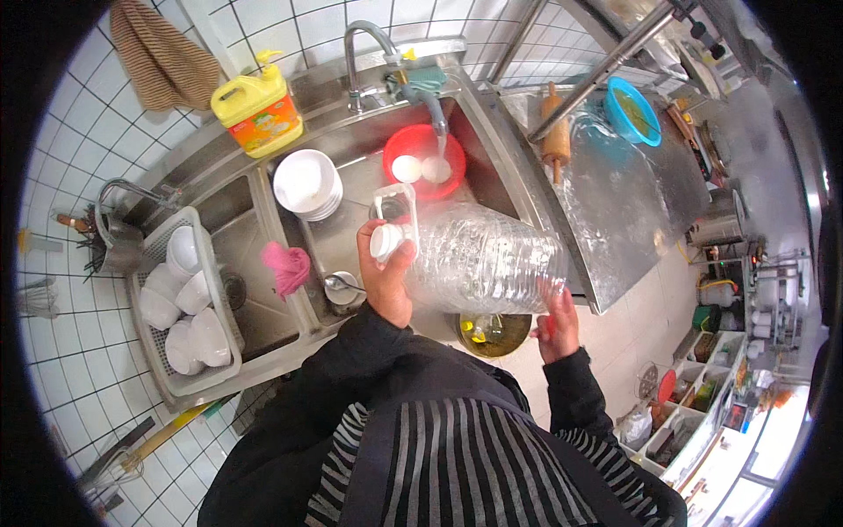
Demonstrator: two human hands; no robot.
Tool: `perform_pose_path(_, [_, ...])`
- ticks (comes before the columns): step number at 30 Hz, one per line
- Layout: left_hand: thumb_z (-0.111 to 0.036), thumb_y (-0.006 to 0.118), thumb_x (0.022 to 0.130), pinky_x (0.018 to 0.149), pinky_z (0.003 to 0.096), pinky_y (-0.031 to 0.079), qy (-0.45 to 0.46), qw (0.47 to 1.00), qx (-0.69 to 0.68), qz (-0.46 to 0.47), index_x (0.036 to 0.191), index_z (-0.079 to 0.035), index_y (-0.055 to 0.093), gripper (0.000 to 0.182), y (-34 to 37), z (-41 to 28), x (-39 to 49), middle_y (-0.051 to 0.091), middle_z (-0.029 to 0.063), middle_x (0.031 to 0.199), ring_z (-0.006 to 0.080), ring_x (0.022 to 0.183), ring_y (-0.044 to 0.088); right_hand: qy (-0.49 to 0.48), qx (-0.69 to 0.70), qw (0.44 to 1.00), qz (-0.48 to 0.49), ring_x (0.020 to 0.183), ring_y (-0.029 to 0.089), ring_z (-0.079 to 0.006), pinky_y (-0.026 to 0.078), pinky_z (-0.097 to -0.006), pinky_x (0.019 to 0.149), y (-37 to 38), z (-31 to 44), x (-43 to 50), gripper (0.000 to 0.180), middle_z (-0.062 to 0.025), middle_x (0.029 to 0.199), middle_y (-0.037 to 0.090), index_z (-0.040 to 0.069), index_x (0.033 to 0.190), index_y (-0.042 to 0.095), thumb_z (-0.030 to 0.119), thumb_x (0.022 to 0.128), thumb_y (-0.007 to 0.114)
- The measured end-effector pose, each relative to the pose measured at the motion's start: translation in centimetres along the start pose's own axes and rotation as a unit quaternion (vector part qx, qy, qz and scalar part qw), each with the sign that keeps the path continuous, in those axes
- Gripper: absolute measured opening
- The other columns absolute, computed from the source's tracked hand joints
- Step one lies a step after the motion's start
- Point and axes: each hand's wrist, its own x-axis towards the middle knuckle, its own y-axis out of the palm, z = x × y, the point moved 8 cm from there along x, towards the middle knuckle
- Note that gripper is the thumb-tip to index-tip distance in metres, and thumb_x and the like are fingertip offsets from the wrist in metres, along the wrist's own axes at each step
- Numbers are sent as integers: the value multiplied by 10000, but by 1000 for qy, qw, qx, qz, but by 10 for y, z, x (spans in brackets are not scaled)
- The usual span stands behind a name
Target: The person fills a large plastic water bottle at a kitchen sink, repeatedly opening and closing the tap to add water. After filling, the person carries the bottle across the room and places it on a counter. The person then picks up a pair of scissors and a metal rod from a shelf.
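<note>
A large clear plastic bottle (487,257) lies sideways between my hands, over the front of the steel sink. My left hand (388,273) grips its neck by the white cap (384,242) and white carry handle. Fingers of my right hand (558,323) touch the bottle's base from below. Behind the bottle, water runs from a grey hose (431,109) on the faucet into a red plastic basin (421,135) holding two white round things. White stacked bowls (306,184) stand in the same sink compartment, and a white cup (342,290) with a metal spoon is near its front edge.
A pink cloth (287,269) lies on the sink divider. White bowls fill a plastic rack (227,336) at left. A yellow detergent jug (258,115) stands behind. The steel table (593,217) at right bears a rolling pin (555,135) and blue basin (612,112). Below is a round container (520,336).
</note>
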Motion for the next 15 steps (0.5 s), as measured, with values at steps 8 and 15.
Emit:
perform_pose_path(8, [-278, 684, 957, 895, 303, 459, -82, 994, 55, -43, 1186, -36, 599, 344, 22, 64, 29, 625, 13, 1074, 108, 1004, 570, -130, -126, 975, -126, 552, 533, -70, 571, -262, 479, -47, 14, -8, 420, -95, 1318, 620, 71, 1383, 426, 180, 1012, 589])
perform_pose_path(15, [-484, 474, 1029, 868, 366, 560, -284, 933, -214, 58, 1269, -12, 622, 550, 33, 105, 38, 687, 116, 1166, 200, 1000, 684, -124, -136, 982, -42, 847, 656, -160, 595, -280, 500, -29, 1, -13, 432, -145, 1510, 454, 130, 1375, 330, 71, 1001, 538])
